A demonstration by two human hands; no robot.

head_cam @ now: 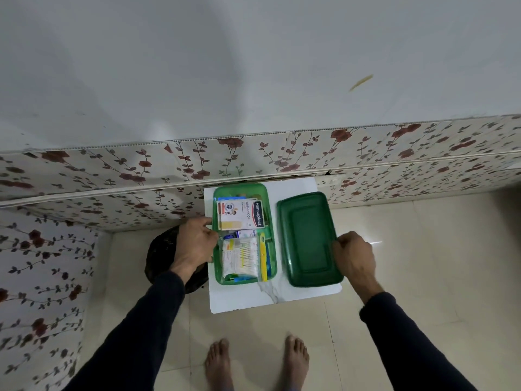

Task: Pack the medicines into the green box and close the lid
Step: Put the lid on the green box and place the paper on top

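The green box (215, 266) stands lidless on the left half of a small white table (282, 294). Inside lie a Hansaplast plaster pack (242, 215), a clear bag of cotton buds (240, 256), a yellow tube (263, 256) and small cartons. The green lid (308, 239) lies flat on the table to the right of the box. My left hand (194, 244) rests on the box's left wall, fingers on the rim. My right hand (353, 258) is curled over the lid's right edge, gripping it.
A dark round object (160, 258) sits on the floor left of the table, partly behind my left arm. Floral wall panels (141, 170) run behind the table. My bare feet (256, 359) stand on the tiled floor in front of it.
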